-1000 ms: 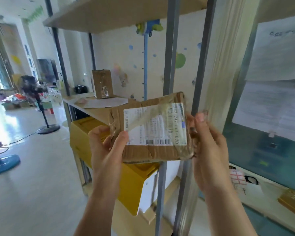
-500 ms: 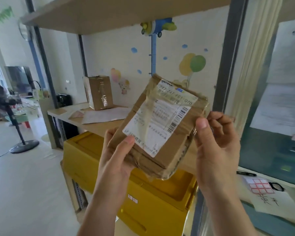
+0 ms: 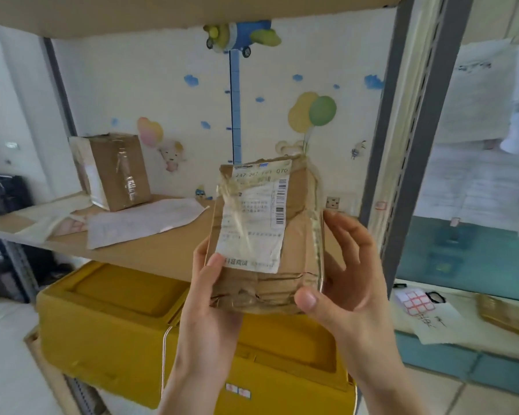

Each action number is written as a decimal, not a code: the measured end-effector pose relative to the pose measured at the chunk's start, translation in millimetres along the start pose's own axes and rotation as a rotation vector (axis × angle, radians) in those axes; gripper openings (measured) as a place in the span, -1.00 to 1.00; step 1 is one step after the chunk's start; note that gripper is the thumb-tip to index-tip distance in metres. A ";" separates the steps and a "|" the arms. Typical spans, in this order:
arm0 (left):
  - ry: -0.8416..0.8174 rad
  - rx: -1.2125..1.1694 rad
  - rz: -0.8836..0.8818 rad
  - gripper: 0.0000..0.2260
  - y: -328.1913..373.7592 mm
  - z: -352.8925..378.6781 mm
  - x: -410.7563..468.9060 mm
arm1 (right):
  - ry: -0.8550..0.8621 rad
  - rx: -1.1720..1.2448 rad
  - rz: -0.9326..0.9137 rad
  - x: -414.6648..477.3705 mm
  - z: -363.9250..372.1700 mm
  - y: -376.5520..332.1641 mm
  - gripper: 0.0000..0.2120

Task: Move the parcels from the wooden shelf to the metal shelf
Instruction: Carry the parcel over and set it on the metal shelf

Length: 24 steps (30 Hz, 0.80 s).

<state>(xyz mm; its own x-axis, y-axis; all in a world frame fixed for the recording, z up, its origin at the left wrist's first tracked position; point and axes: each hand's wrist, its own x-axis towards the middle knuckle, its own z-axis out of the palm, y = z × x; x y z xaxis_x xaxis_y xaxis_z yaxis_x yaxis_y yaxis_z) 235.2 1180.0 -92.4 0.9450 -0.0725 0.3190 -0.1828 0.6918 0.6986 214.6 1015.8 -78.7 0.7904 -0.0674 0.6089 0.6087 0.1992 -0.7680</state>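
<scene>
A crumpled brown cardboard parcel with a white shipping label and clear tape stands upright between my hands, just above the front edge of the shelf board. My left hand grips its lower left corner, thumb on the label. My right hand holds its right side and lower right corner. A second taped brown parcel stands at the back left of the same board. Grey metal uprights frame the shelf on the right.
A white paper envelope lies flat on the board beside the second parcel. A yellow foam box sits on the level below. Another board runs overhead. To the right stands a glass panel with papers and a low counter.
The parcel has turned from tilted to upright and come closer to the shelf board. The view has swung right and nearer to the shelf.
</scene>
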 end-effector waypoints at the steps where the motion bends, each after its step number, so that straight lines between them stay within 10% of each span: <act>1: -0.009 -0.019 -0.004 -0.67 -0.7 -2.2 3.0 | 0.015 0.006 -0.007 -0.2 0.7 0.5 0.04; 11: -0.081 0.173 0.148 -0.67 -1.2 20.7 13.7 | 0.320 -0.223 0.148 7.7 -18.5 -16.0 -0.27; 14: 0.005 0.308 0.164 -0.26 -1.8 26.7 15.3 | 0.323 -0.126 0.238 11.7 -24.9 -22.0 -0.37; 21: -0.043 0.243 0.056 -0.02 -5.0 14.3 25.0 | 0.157 0.026 0.308 3.0 -36.9 -11.3 0.09; 24: -0.037 0.270 0.058 -0.11 -2.6 7.4 35.7 | 0.158 0.056 0.254 5.5 -32.8 -3.9 -0.07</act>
<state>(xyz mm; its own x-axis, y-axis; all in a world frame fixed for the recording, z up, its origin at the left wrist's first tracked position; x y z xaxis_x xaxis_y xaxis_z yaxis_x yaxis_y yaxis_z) 267.4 1170.3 -78.0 0.9211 -0.0685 0.3833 -0.3065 0.4794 0.8223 218.8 982.6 -78.9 0.9206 -0.1587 0.3567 0.3886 0.2826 -0.8770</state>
